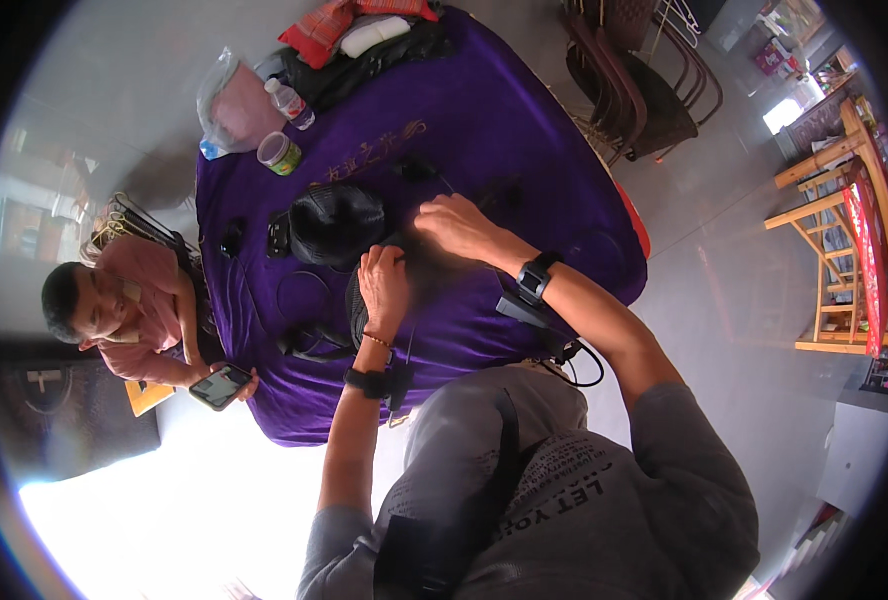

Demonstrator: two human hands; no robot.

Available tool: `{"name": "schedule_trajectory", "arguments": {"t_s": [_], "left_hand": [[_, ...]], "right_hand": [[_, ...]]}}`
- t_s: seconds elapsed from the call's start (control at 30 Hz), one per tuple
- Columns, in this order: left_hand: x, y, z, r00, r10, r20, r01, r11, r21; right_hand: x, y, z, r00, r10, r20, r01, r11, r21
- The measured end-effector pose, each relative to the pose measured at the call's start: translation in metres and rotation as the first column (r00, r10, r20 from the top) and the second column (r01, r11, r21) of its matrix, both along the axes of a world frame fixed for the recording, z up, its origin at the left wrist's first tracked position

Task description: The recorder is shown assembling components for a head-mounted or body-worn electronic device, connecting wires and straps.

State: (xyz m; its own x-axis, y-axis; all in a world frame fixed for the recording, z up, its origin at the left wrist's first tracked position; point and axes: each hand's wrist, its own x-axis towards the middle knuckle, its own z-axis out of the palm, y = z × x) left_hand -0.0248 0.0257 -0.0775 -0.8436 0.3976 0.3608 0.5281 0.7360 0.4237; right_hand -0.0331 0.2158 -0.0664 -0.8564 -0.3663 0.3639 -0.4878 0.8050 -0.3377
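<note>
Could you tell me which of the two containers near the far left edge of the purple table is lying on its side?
The clear plastic water bottle lies on its side beside the pink bag; the squat green-labelled jar stands upright nearer the person.

At the far edge of the bench (524, 120), draped in purple cloth, I see a red-and-orange packet (316, 30) lying beside a pale, long wrapped pack (372, 35). Nearer the left corner stands a small clear bottle with a blue-and-red label (291, 103), and just beside it a round tub with a green label (280, 153). A clear plastic bag (232, 105) lies left of them. Below the bench's left side, another person holds a phone (220, 385), its screen lit, pale.
</note>
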Motion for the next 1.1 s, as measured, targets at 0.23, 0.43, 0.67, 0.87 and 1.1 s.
{"name": "schedule_trajectory", "arguments": {"t_s": [0.23,0.43,0.67,0.87,1.1], "left_hand": [[-0.004,0.019,0.015,0.994,0.001,0.112,-0.02,0.985,0.17],[-0.008,0.022,0.001,0.985,0.024,0.173,-0.081,0.942,0.326],[-0.007,0.022,0.009,0.981,0.03,0.19,-0.101,0.922,0.374],[-0.001,0.015,0.016,0.94,0.164,0.298,-0.266,0.899,0.346],[0.014,-0.075,-0.012,0.841,0.266,0.471,-0.502,0.708,0.496]], "right_hand": [[0.005,-0.016,0.032,0.998,0.064,-0.022,-0.065,0.996,-0.055],[0.021,-0.014,0.038,0.997,-0.068,-0.039,0.044,0.891,-0.451],[0.056,-0.016,-0.006,0.947,-0.227,0.226,0.289,0.909,-0.299],[0.054,-0.015,-0.016,0.904,-0.231,0.361,0.374,0.836,-0.402],[0.073,-0.004,-0.004,0.909,-0.097,0.404,0.297,0.833,-0.467]]}}
